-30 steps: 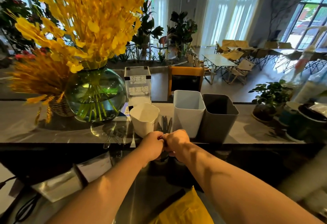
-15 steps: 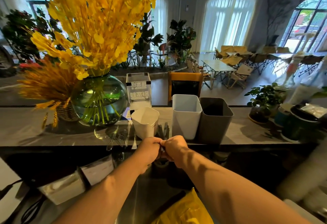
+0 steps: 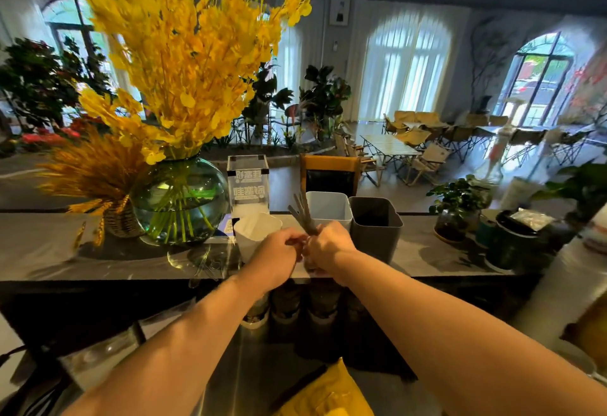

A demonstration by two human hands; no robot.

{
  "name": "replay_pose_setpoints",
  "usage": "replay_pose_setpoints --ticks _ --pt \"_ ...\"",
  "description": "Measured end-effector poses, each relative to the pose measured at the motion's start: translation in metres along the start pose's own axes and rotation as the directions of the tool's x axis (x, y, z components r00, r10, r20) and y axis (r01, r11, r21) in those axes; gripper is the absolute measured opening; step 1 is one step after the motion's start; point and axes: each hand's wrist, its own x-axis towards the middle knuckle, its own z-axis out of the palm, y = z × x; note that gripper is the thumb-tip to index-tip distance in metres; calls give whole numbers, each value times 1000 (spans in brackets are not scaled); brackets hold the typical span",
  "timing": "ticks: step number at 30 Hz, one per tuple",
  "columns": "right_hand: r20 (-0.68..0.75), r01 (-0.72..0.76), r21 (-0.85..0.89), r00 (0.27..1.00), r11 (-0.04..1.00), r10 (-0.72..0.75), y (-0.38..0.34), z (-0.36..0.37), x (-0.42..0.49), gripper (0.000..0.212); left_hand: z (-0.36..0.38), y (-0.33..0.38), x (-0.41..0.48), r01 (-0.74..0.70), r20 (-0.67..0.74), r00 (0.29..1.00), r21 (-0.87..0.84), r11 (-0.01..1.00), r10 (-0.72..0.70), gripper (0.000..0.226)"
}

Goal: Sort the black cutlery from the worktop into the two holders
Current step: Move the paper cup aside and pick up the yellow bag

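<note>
A bundle of black cutlery [image 3: 303, 215] sticks up and back from my right hand [image 3: 325, 246], whose fingers are curled round its lower ends. My left hand [image 3: 277, 256] is pressed against the right one and pinches the same bundle from the left. Behind the hands on the grey worktop [image 3: 417, 251] stand a white holder [image 3: 328, 207] and a dark grey holder [image 3: 376, 226], side by side. The raised cutlery ends overlap the white holder's left edge. Which pieces are forks, knives or spoons I cannot tell.
A white cup [image 3: 256, 235] stands just left of my hands. Further left are a green glass vase [image 3: 179, 200] with yellow flowers, a clear sign box [image 3: 248, 185] and a wicker basket [image 3: 120, 218]. Potted plants [image 3: 456, 212] and dark tubs [image 3: 507, 245] fill the right end.
Both hands have lifted the cutlery bundle off the worktop; its ends now point up in front of the white holder instead of lying flat behind my fists.
</note>
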Motion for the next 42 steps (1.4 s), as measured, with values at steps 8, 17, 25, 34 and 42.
replay_pose_setpoints --ticks 8,17,25,34,42 --pt "-20 183 -704 961 686 -277 -36 -116 1 13 -2 17 10 -55 -24 998 59 997 56 22" --pt "98 215 -899 948 382 -303 -47 -112 23 28 5 24 23 -34 -6 999 182 983 35 18" --pt "42 303 -820 878 486 -477 -47 -70 41 27 -1 13 33 -9 -54 998 285 959 26 19" --pt "50 432 -628 852 647 -522 -51 5 15 19 -25 -30 36 70 -179 983 194 979 -35 17" --pt "247 439 -533 899 724 -363 -46 76 3 26 -69 -83 21 205 -246 960 289 935 -134 21"
